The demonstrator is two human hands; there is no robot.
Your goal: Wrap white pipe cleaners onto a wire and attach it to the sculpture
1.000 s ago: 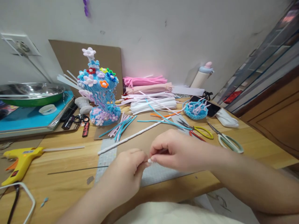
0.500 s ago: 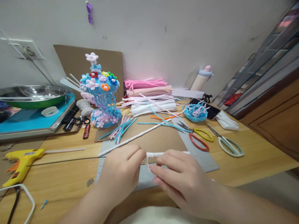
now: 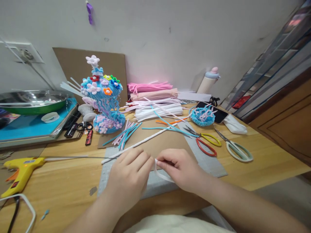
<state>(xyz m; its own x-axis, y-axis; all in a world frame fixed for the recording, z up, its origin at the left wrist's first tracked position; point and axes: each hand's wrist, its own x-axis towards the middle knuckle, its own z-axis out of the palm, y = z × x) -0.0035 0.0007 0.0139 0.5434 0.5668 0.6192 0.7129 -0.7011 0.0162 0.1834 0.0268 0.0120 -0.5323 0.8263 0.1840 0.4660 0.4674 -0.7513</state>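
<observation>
The white strip (image 3: 162, 177) is located between the two hands, above the grey mat (image 3: 105, 174), with a slack loop hanging near the right fingers. Its upper part is pinched by the right hand (image 3: 183, 170), thumb and forefinger closed together. The left hand (image 3: 130, 171) is curled nearly shut, and the dark rod (image 3: 97, 157) appears to be gripped in it (the enclosed portion is hidden). The rod extends leftward toward the yellow glue gun (image 3: 23, 170).

Slippage of the strip could be caused by a light pinch, since only a small area is held. A twist or kink could be produced if the loop is caught under the right fingers. The rod could be deflected, or the glue gun nudged, if the left hand is swung. Beyond the mat's cardboard sheet (image 3: 170, 142), the red-and-yellow-handled scissors (image 3: 206, 150) are placed on the bench (image 3: 73, 181) side; contact could result from a wide rightward pull.
</observation>
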